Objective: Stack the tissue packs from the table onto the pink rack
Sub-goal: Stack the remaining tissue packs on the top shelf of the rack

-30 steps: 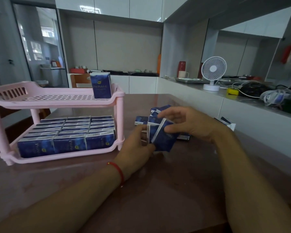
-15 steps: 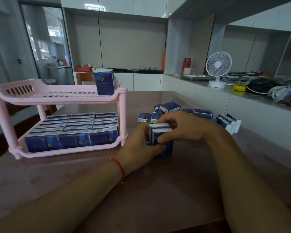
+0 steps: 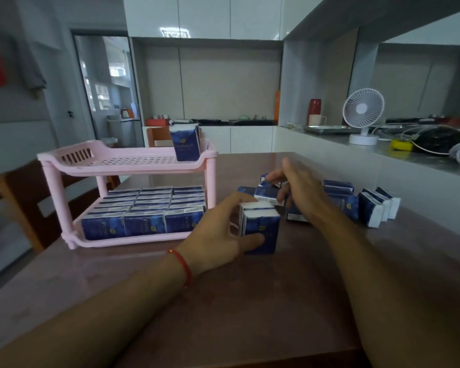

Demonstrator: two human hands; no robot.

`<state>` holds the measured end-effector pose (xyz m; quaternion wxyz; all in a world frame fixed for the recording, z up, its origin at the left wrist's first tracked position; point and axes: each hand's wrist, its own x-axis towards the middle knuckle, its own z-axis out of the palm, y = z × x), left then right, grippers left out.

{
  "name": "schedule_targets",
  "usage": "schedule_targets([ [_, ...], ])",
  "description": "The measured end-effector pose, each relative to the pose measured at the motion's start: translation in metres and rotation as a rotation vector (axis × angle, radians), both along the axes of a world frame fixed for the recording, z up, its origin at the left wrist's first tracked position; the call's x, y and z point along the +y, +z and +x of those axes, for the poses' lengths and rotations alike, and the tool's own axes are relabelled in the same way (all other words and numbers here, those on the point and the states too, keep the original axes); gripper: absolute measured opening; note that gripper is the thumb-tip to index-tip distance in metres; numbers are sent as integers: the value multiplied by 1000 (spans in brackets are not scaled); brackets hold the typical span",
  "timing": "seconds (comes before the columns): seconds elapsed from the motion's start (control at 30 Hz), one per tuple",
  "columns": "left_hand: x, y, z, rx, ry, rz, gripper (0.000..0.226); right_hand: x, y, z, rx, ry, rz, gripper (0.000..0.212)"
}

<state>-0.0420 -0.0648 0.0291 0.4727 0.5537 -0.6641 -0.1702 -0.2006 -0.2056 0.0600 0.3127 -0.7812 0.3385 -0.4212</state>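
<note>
A pink two-tier rack stands on the left of the brown table. Its lower shelf is packed with blue tissue packs; one pack stands upright on the upper shelf at its right end. My left hand grips a small upright bundle of packs standing on the table, thumb across its front. My right hand reaches past it into the pile of loose packs and its fingers close on a pack there.
More packs stand in a row at the right by the white half-wall. Behind it a counter holds a white fan, cables and a metal tray. A wooden chair sits left of the table.
My right hand let go of the bundle and moved back to the loose pile. My left hand stayed on the bundle. The camera tilted up slightly.
</note>
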Motion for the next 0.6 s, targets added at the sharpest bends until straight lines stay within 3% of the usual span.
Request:
schedule_targets([
  [0.2,57,59,26,77,-12,-81,51,1,-7,15,1,24,-42,49],
  [0.3,71,91,51,141,62,-144,55,5,-6,22,-7,53,-79,46],
  [0.5,68,120,106,97,226,-122,56,12,-10,31,45,97,-153,43],
  [0.6,63,120,125,113,284,-118,51,15,-13,34,118,117,-299,42],
])
